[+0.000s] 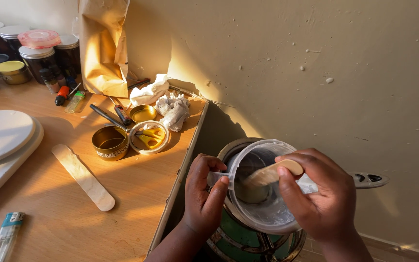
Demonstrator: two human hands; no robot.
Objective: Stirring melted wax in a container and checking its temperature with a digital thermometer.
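Left hand fingers grip the clear plastic jug handle, steadying it; right hand fingers pinch a wooden stirring stick inside.

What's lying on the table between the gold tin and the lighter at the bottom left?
In the head view, a flat wooden stick lies on the table, between the gold tin and the lighter.

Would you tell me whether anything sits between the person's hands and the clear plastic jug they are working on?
Nothing visible does: the left hand grips the clear jug by its handle, and the right hand holds a wooden stick inside it.
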